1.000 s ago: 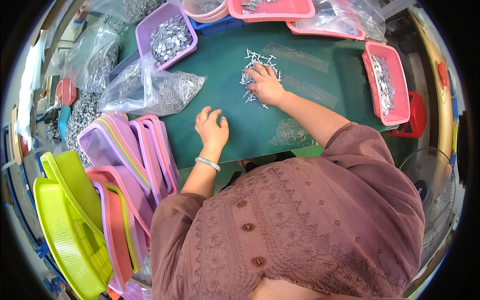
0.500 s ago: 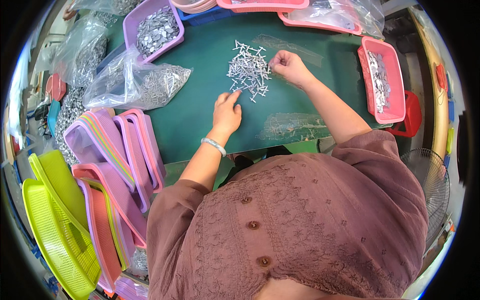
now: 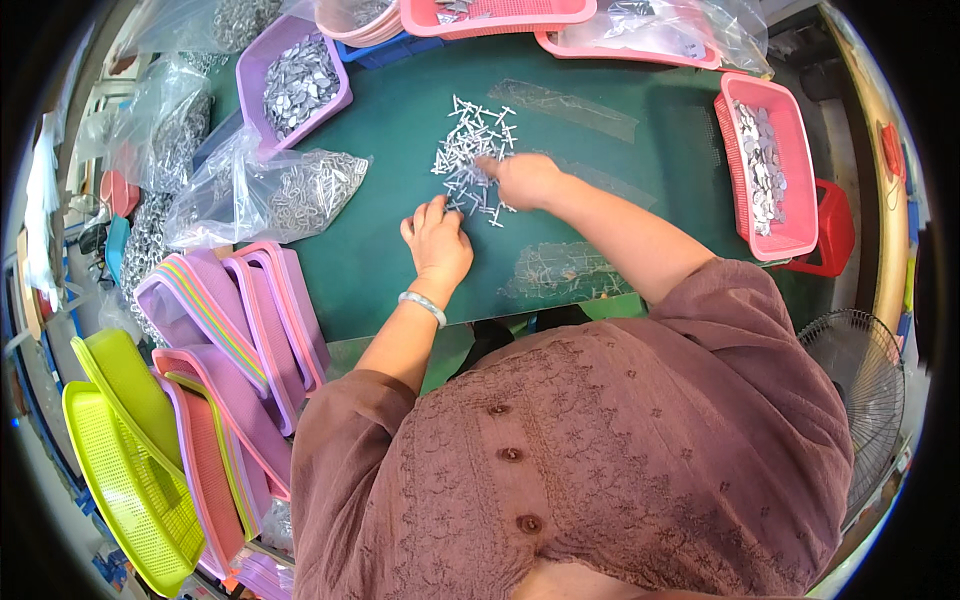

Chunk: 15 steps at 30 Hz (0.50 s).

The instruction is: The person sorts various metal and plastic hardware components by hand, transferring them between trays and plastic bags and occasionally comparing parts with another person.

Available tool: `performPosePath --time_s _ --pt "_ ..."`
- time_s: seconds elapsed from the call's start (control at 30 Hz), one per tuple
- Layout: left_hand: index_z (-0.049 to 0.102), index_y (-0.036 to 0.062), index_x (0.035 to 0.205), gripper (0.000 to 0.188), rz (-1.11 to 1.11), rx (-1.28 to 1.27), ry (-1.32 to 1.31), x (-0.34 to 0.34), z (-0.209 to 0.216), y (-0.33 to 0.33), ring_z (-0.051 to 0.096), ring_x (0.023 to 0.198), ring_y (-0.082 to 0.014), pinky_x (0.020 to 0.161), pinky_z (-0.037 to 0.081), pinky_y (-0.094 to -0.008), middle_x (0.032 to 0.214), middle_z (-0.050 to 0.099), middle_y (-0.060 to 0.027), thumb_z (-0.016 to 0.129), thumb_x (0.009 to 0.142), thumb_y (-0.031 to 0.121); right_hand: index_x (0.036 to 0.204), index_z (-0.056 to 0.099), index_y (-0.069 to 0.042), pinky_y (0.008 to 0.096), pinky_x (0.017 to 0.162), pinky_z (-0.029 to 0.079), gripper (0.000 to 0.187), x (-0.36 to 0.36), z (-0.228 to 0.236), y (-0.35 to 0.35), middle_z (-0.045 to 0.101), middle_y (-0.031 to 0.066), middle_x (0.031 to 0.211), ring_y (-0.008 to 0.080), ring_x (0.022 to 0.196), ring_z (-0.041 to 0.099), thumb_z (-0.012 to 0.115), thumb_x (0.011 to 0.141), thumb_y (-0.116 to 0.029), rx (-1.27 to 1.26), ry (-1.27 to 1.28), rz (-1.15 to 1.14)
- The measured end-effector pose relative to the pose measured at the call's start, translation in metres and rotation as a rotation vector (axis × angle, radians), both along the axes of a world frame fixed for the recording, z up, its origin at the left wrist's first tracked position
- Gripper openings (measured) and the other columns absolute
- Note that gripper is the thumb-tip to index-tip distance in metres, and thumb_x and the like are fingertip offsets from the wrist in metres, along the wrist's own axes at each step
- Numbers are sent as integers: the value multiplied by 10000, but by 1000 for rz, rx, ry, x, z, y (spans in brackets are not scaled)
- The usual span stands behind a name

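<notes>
Touching the near side of a loose pile of small silvery pins, the right hand is resting with its fingers bunched narrowly; whether they are gripping a pin, cannot tell. Most of the pile is lying ahead and left of these fingertips, on the green tabletop; a few strays are sitting nearer the person. Left hand is resting just beside the pile's near edge, fingers bent and close together; their hold cannot be told. A pale bracelet is circling the wrist behind them. Left of the left fingers, a clear bag of metal rings is lying on its side; beyond it a purple basket is holding flat grey pieces. Well right of the right fingers, a pink basket is holding more flat pieces. Behind and left of the left fingers, stacked baskets are leaning together.
</notes>
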<state>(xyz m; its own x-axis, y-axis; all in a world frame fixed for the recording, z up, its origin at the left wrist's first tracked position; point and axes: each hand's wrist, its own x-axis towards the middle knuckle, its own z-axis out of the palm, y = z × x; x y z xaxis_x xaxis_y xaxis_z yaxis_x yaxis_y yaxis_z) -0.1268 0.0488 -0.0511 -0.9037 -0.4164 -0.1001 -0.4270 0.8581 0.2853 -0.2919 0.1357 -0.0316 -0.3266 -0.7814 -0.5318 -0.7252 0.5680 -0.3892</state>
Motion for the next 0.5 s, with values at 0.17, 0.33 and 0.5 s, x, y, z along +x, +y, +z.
performPosePath --time_s 0.17,0.33,0.5 --pt "439 112 1194 469 5 83 99 -19 -3 -10 286 1204 -307 958 198 -515 1320 309 -103 492 732 58 1257 400 -201 370 744 471 551 -6 1 14 591 161 992 288 899 582 476 717 -119 -104 -133 85" --pt "440 119 1212 456 18 7 -194 -23 0 -3 209 1260 -312 1003 144 -512 1354 261 -109 463 758 80 1177 487 -137 401 760 458 458 -23 -6 5 597 168 956 307 878 579 468 720 -134 -111 -2 -88" --pt "459 105 1188 432 221 202 126 18 -1 -3 386 1133 -329 937 320 -413 1213 427 -148 528 762 111 1145 508 -89 400 763 452 426 -9 3 5 590 187 965 321 876 577 481 723 -136 -267 -81 -65"
